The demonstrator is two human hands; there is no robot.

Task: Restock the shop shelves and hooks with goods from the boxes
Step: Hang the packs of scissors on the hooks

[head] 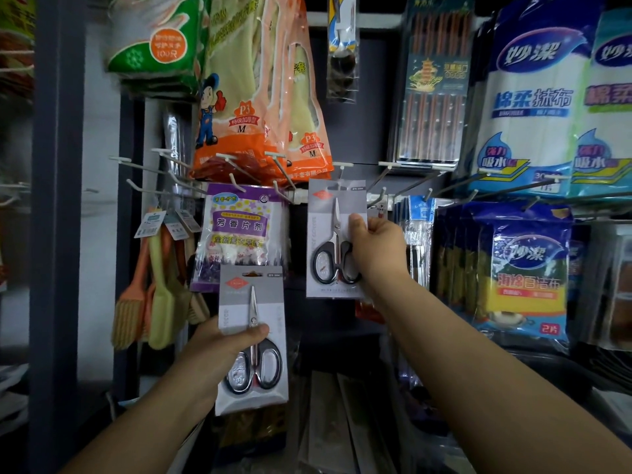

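The head camera shows two carded pairs of scissors, one in each hand, in front of a display rack of wire hooks. The right hand pinches the right edge of the upper scissors card, thumb on the front and fingers behind; the card's top slot sits at the tip of a white hook near the middle of the rack. Whether the slot is already threaded on cannot be told. The left hand grips the lower scissors card by its left edge, thumb laid across the front above the handles, holding it upright below a purple sachet pack.

Along the rack's top hang two orange glove packs and one chopstick pack. At its right edge are two blue cloth packs above a sponge pack. At the left edge hang several brushes, their number unclear.
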